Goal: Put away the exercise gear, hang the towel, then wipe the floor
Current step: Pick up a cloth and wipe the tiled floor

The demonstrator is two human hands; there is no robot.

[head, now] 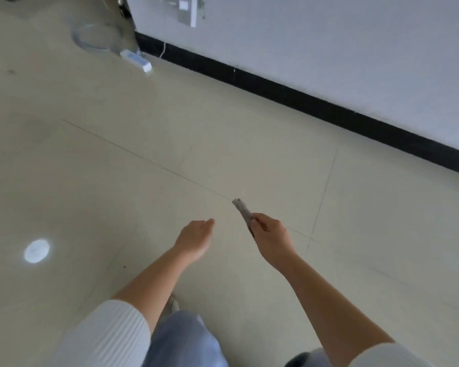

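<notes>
Nearest the camera, below both hands, are the person's white ribbed sleeves, the left sleeve [104, 337] and the right sleeve [390, 357], both pushed up so the forearms are bare. Between the arms are pale blue jeans [183, 340], and a light shoe [173, 304] peeks out just under the left forearm. The left hand [196, 238] hangs above the floor with its fingers relaxed and close together, holding nothing. Just to its right, and apart from it, the right hand [272, 234] has its fingers curled round a grey cloth [242, 209] bunched into a narrow roll. The free end of the roll sticks out beyond the knuckles, up and towards the left hand. Whether that end touches the floor cannot be told. Under both hands lies a beige tiled floor [117, 168], and a thin joint line runs diagonally past the tip of the cloth. Well to the left of the left hand a bright round light reflection [37, 250] shines on a tile. Beyond the hands a black baseboard [302, 102] runs along the foot of a pale grey wall [329, 43]. Far ahead and left of the left hand a white power strip [136, 59] lies on the floor near the baseboard.
</notes>
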